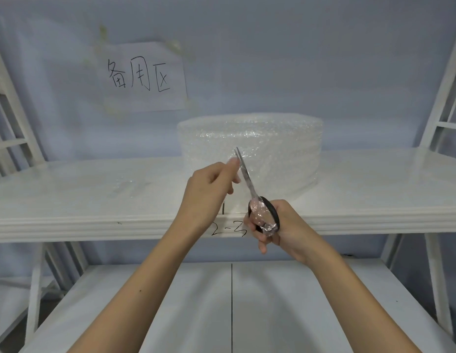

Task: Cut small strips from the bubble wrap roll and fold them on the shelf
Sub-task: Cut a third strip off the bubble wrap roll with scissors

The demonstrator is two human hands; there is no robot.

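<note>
1. Behind the shelf (94, 200) we see a paper sign (143, 76) with handwritten characters taped to the wall, and "2-3" (228, 229) written on the shelf's front edge.
2. A flat piece of bubble wrap (131, 187) lies on the shelf, left of the roll.
3. The bubble wrap roll (278, 146) stands on end at the middle of the shelf, translucent white and glinting.
4. Our right hand (278, 225) has its grip closed through the black handles of the scissors (247, 179), blades slightly parted, pointing up against the roll.
5. Our left hand (209, 184) pinches a thin edge of wrap just beside the blades.
</note>
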